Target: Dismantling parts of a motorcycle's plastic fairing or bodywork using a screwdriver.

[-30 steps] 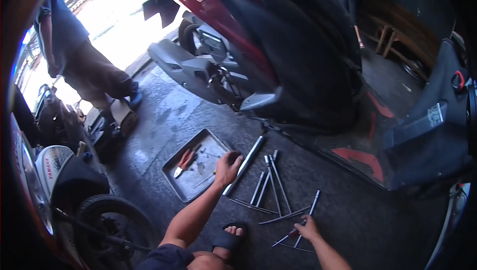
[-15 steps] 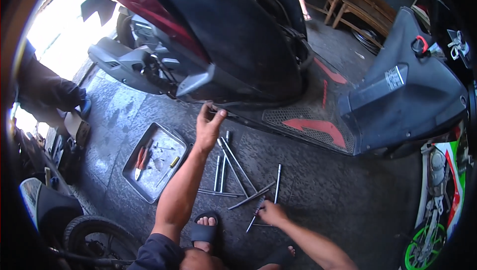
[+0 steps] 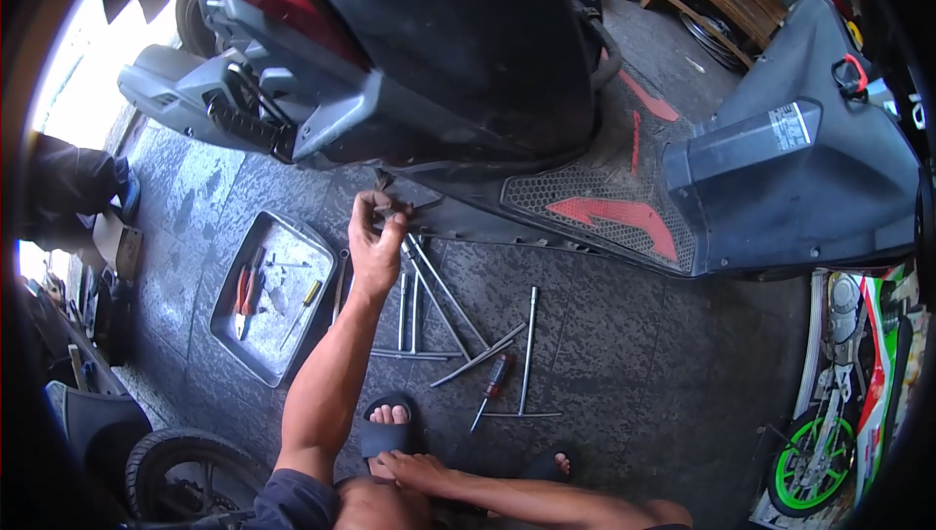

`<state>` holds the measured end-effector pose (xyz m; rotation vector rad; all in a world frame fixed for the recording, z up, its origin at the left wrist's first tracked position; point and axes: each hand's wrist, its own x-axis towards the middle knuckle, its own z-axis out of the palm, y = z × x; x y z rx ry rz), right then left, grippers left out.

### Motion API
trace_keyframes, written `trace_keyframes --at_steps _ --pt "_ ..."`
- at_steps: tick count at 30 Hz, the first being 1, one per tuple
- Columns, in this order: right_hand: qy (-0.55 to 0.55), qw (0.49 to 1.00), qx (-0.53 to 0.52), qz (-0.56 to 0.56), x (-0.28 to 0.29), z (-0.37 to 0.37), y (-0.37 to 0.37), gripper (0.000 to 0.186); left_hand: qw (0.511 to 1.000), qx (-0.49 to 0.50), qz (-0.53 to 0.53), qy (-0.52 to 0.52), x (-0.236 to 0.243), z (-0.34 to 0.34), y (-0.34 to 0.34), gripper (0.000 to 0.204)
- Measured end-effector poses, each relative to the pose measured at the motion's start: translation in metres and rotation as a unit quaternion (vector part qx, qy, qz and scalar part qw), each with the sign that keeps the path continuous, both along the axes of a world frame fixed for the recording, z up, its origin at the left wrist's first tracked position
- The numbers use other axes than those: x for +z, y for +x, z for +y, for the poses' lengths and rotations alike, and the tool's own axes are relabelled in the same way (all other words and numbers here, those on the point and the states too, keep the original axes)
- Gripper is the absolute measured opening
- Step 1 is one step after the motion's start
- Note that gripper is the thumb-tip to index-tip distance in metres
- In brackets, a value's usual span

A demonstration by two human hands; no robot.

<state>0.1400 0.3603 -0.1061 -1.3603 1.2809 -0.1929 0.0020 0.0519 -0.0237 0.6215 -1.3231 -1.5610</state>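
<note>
My left hand (image 3: 374, 228) is closed with thumb and fingers on the rear end of the scooter's dark lower side panel (image 3: 458, 210), which stands away from the body there. Above it is the scooter (image 3: 487, 62), black with a red strip. My right hand (image 3: 414, 471) lies over my lower leg near the sandalled foot, fingers extended and holding nothing. A screwdriver (image 3: 498, 376) with a red and black handle lies on the floor, beside a T-handle wrench (image 3: 528, 354). More T-handle wrenches (image 3: 444, 301) lie spread between my hands.
Left of my arm a metal tray (image 3: 222, 320) holds red-handled pliers (image 3: 246, 301), a yellow-handled screwdriver (image 3: 302, 314) and small parts. A motorcycle wheel (image 3: 190, 476) stands at lower left, a small bike with a green wheel (image 3: 814, 462) at right. Another person's leg (image 3: 83, 184) is far left.
My right hand has let go of the red and black screwdriver, now on the floor, and moved left onto my leg. My left hand still grips the panel, whose rear end now stands farther from the body.
</note>
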Motion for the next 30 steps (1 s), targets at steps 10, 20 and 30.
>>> trace_keyframes --at_steps 10,20,30 --pt "0.022 0.983 -0.180 -0.025 0.036 -0.040 -0.030 0.033 0.992 0.079 -0.091 0.044 0.033 0.018 -0.013 0.057" --pt "-0.300 0.541 -0.733 -0.283 0.096 -0.113 -0.291 0.060 0.995 0.081 -0.026 0.052 0.011 0.026 -0.010 0.057" --pt "-0.275 0.552 -0.679 -0.399 0.086 -0.121 -0.298 0.036 0.997 0.062 -0.036 0.036 0.006 0.022 -0.004 0.058"
